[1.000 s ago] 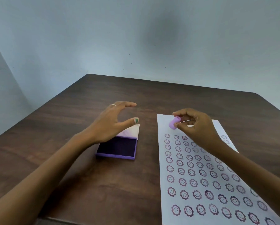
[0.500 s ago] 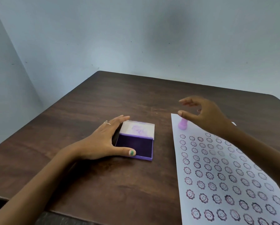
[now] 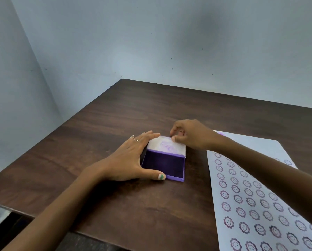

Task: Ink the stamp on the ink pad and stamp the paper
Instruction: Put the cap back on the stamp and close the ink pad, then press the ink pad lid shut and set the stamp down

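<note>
The purple ink pad (image 3: 163,165) lies open on the table, its dark pad facing up and its white, ink-smeared lid (image 3: 167,145) folded back. My left hand (image 3: 131,160) braces the case, fingers along its left side and thumb at its front edge. My right hand (image 3: 189,135) pinches the lid's far edge between thumb and fingers. The white paper (image 3: 260,196), covered with rows of purple smiley-flower prints, lies to the right under my right forearm. The purple stamp (image 3: 223,134) shows only as a sliver behind my right wrist, on the paper's far end.
The dark wooden table (image 3: 115,124) stands in a corner between pale blue walls. Its near edge runs at lower left, with a drop to the floor beyond it.
My right hand let go of the stamp on the paper's far end and moved left onto the ink pad's lid. My left hand settled around the pad. The view shifted left.
</note>
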`<state>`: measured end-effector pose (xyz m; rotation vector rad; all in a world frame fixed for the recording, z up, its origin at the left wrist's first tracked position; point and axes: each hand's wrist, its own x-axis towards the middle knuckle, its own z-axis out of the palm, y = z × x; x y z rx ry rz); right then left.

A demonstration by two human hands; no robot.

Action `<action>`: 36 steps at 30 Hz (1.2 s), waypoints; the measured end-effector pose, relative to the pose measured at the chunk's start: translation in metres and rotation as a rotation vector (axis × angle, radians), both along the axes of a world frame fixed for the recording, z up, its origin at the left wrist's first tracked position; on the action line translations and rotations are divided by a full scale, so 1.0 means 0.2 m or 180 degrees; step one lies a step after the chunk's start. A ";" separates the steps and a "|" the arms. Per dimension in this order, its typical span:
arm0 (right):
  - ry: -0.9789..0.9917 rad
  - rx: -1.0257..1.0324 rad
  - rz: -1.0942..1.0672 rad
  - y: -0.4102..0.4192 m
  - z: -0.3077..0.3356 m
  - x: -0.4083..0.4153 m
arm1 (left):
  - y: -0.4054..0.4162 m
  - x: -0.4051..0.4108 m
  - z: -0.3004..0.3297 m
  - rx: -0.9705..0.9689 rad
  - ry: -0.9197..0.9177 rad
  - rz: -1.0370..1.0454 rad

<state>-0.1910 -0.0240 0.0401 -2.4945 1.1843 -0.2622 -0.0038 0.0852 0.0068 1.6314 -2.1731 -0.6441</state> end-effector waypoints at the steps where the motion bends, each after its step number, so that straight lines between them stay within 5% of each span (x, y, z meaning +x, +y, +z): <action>1: 0.0042 0.0060 -0.0009 0.00 0.00 0.00 | 0.00 0.00 0.00 0.0015 -0.0018 0.0001; 18: -0.0875 0.0503 -0.0066 0.15 0.17 -0.07 | -0.01 -0.02 0.00 -0.0019 0.0151 0.0010; 36: -0.0524 -0.0893 0.0358 0.45 -0.07 -0.11 | -0.01 -0.01 -0.02 -0.0164 0.0275 0.0157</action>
